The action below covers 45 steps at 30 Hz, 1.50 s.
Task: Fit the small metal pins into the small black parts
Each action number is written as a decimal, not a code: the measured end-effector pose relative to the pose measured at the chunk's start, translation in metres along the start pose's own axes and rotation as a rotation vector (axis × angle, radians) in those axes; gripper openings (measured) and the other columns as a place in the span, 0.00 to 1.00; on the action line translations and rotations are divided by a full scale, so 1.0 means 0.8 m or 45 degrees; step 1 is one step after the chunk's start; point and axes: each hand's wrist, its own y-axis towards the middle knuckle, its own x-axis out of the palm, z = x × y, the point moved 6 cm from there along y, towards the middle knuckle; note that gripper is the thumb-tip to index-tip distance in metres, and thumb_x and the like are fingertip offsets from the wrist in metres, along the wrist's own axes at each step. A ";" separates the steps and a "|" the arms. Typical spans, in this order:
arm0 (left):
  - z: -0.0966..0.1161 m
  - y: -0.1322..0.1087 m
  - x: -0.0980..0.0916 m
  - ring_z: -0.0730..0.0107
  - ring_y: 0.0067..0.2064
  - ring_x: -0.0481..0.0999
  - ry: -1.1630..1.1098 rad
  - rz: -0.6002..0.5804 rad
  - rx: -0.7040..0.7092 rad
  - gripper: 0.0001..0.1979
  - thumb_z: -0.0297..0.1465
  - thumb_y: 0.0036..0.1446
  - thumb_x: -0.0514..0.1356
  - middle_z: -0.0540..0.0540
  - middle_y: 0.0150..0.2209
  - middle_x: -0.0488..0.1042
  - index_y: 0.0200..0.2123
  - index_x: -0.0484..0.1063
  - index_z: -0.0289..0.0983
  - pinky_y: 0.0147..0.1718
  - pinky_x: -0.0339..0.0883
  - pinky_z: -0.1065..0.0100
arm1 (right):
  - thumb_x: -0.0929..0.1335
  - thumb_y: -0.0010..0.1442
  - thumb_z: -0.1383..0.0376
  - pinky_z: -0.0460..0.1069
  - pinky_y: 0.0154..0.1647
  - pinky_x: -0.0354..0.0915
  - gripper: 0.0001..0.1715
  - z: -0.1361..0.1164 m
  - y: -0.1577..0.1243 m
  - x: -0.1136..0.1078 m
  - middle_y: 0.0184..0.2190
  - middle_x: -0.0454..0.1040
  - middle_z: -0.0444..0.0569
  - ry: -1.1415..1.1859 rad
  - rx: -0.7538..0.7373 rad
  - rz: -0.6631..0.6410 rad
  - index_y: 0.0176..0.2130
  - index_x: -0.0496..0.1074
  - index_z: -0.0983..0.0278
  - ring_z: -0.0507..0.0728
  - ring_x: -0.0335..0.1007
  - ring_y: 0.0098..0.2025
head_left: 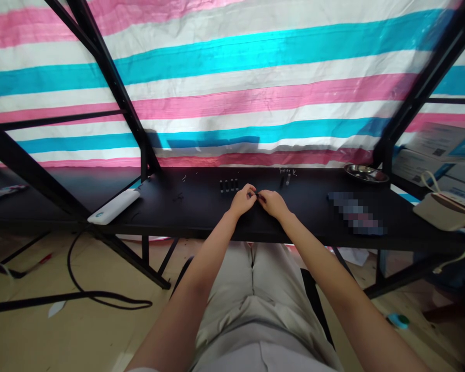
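Note:
My left hand point(242, 200) and my right hand point(273, 203) meet over the middle of a black tabletop point(194, 219). Pinched between their fingertips is a tiny dark part point(259, 195), too small to identify and mostly hidden by my fingers. Just beyond my left hand, several small black upright pieces point(228, 186) stand in a row. Beyond my right hand stands a second group of small dark pieces point(287, 179), with thin wire bits beside them.
A steel dish point(366, 173) sits at the table's far right, near a pixelated flat patch point(356, 213). A white power bank point(113, 206) lies at the left edge. A beige corded device point(445, 211) rests at right. Black metal frame bars point(112, 72) cross the striped tarp.

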 end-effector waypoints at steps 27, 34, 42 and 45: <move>-0.018 0.000 -0.006 0.78 0.24 0.64 0.157 0.107 -0.031 0.08 0.25 0.51 0.53 0.53 0.27 0.71 0.36 0.66 0.38 0.27 0.57 0.74 | 0.65 0.52 0.63 0.49 0.40 0.64 0.12 0.170 0.046 -0.006 0.35 0.75 0.57 0.007 0.845 0.015 0.34 0.75 0.66 0.59 0.72 0.40; -0.017 0.000 -0.007 0.77 0.25 0.65 0.179 0.108 -0.041 0.08 0.25 0.52 0.53 0.52 0.27 0.71 0.36 0.66 0.38 0.28 0.58 0.74 | 0.65 0.54 0.63 0.50 0.41 0.65 0.12 0.168 0.047 -0.011 0.37 0.75 0.59 -0.018 0.859 -0.059 0.35 0.75 0.67 0.60 0.72 0.42; -0.014 0.000 -0.007 0.77 0.26 0.66 0.186 0.085 -0.062 0.08 0.25 0.51 0.53 0.52 0.28 0.71 0.36 0.66 0.38 0.29 0.58 0.73 | 0.69 0.50 0.68 0.47 0.29 0.68 0.04 0.173 0.044 -0.019 0.21 0.73 0.52 0.120 1.018 -0.387 0.27 0.72 0.68 0.55 0.72 0.26; -0.015 0.000 -0.006 0.77 0.26 0.66 0.188 0.084 -0.066 0.08 0.26 0.51 0.53 0.52 0.29 0.71 0.37 0.66 0.39 0.29 0.58 0.73 | 0.69 0.50 0.70 0.46 0.27 0.68 0.05 0.181 0.039 -0.026 0.18 0.71 0.49 0.176 1.047 -0.423 0.24 0.70 0.67 0.53 0.70 0.23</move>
